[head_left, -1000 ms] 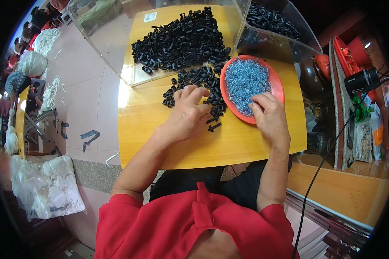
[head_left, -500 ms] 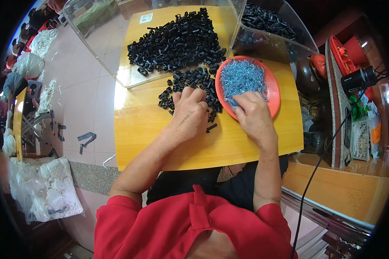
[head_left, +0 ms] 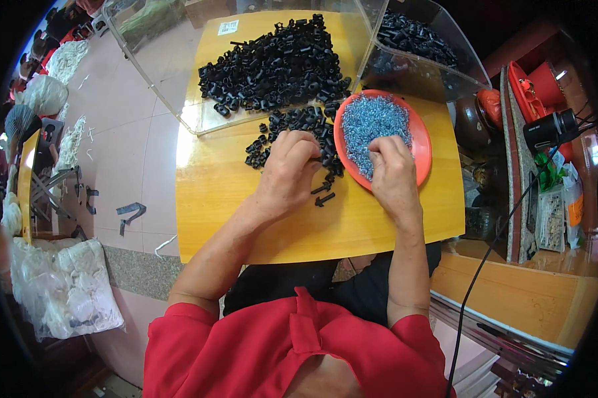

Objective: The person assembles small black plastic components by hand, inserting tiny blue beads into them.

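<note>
My left hand (head_left: 287,174) is closed, its fingers curled at the near edge of a loose spread of small black plastic parts (head_left: 297,121). What it holds is hidden behind the fingers. My right hand (head_left: 396,178) is pinched together over the near right part of a red oval plate (head_left: 423,147). In that plate lies a heap of tiny shiny bluish metal pieces (head_left: 372,123), perhaps springs. Whatever is between the right fingertips is too small to make out. Two or so black stick-like parts (head_left: 325,199) lie just right of my left hand on the yellow table (head_left: 352,232).
Beyond my hands, a clear plastic bin (head_left: 154,86) lies with a big pile of black parts (head_left: 279,66) at its mouth. Another clear bin (head_left: 438,69) of black parts stands at the far right. A black cable (head_left: 488,255) runs down on the right, from a black camera-like device (head_left: 549,129).
My right hand has shifted slightly right over the plate, its fingertips drawn closer together. My left hand has moved a little nearer to me, and more of the black stick-like parts show beside it.
</note>
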### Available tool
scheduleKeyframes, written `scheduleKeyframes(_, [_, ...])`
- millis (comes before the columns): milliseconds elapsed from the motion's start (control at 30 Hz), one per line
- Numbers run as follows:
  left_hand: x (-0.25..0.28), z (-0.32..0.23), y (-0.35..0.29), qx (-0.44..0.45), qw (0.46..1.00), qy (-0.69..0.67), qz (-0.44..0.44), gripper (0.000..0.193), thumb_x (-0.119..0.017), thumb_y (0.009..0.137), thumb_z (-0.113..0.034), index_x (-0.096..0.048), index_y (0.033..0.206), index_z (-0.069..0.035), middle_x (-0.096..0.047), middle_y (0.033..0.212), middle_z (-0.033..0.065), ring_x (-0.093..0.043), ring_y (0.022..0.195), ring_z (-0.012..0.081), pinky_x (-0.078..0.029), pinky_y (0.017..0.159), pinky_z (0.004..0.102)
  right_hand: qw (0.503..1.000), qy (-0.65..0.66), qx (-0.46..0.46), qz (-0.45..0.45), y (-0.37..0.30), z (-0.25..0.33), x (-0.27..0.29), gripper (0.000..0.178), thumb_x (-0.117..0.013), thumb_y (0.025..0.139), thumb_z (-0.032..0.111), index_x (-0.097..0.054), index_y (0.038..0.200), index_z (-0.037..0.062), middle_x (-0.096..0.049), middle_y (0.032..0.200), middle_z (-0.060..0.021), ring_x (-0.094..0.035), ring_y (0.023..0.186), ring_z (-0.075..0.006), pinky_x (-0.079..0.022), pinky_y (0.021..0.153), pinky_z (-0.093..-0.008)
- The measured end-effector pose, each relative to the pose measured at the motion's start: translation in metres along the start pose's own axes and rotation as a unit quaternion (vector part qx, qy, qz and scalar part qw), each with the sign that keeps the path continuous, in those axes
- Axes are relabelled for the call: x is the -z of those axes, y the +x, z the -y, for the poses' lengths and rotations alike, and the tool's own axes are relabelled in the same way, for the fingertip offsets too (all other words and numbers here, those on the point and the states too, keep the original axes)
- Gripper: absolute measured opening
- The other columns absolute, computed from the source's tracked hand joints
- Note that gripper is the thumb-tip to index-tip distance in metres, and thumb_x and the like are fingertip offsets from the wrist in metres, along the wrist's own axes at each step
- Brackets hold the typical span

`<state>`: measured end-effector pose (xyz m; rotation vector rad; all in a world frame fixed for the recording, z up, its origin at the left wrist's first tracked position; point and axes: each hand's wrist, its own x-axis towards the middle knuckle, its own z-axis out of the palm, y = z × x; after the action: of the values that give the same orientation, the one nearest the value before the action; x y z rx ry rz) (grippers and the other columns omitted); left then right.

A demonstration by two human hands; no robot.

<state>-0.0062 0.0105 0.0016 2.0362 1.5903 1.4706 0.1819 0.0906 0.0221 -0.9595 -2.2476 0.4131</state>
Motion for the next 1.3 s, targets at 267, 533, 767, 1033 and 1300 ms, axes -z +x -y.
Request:
scheduleKeyframes(267, [0.007, -0.012, -0.003, 0.063, 0.995, -0.078, 0.017, 0.029, -0.059, 0.075, 0.009, -0.057, 0.103, 0.000, -0.055, 0.083, 0.0133, -0.056, 0.074, 0.0275, -0.046, 0.066, 0.0342, 1.000, 0.016, -0.015, 0.003, 0.001, -0.001, 0.003, 0.011, -0.054, 0.078, -0.008, -0.053, 0.088, -0.0034, -0.056, 0.083, -0.0163, -0.056, 0.077, -0.0328, -0.045, 0.069, -0.0373])
scheduleKeyframes(533, [0.010, -0.011, -0.006, 0.217, 0.929, -0.297, 0.036, 0.020, -0.058, 0.082, 0.004, -0.058, 0.102, 0.000, -0.062, 0.088, 0.0079, -0.060, 0.078, 0.0160, -0.047, 0.067, 0.0272, 0.999, 0.041, -0.006, -0.016, -0.001, 0.000, 0.012, 0.015, -0.057, 0.075, -0.008, -0.059, 0.090, -0.0032, -0.059, 0.089, -0.0179, -0.058, 0.083, -0.0353, -0.047, 0.070, -0.0390])
scheduleKeyframes(767, [0.012, -0.004, -0.006, 0.306, 0.818, -0.488, -0.005, 0.008, -0.059, 0.085, -0.001, -0.059, 0.093, 0.000, -0.064, 0.088, 0.0072, -0.058, 0.074, 0.0098, -0.048, 0.066, 0.0234, 0.986, 0.151, -0.070, -0.023, -0.003, -0.006, 0.008, 0.009, -0.059, 0.079, -0.004, -0.060, 0.088, -0.0021, -0.061, 0.081, -0.0108, -0.061, 0.074, -0.0227, -0.048, 0.065, -0.0319])
scheduleKeyframes(1033, [0.016, -0.001, -0.007, 0.332, 0.719, -0.610, -0.017, 0.009, -0.060, 0.085, -0.001, -0.058, 0.094, -0.002, -0.064, 0.086, 0.0091, -0.057, 0.069, 0.0119, -0.047, 0.062, 0.0233, 0.916, 0.307, -0.256, 0.012, -0.002, -0.004, 0.010, 0.011, -0.055, 0.086, -0.001, -0.058, 0.097, -0.0027, -0.062, 0.078, -0.0043, -0.059, 0.066, -0.0111, -0.049, 0.061, -0.0242])
scheduleKeyframes(1300, [0.014, 0.000, -0.007, 0.333, 0.689, -0.643, -0.027, 0.010, -0.059, 0.085, 0.002, -0.058, 0.094, -0.001, -0.063, 0.085, 0.0101, -0.059, 0.069, 0.0152, -0.050, 0.063, 0.0255, 0.972, 0.197, -0.125, 0.002, -0.004, -0.007, 0.009, 0.015, -0.058, 0.083, -0.003, -0.063, 0.097, -0.0026, -0.064, 0.080, -0.0068, -0.058, 0.068, -0.0102, -0.046, 0.062, -0.0225])
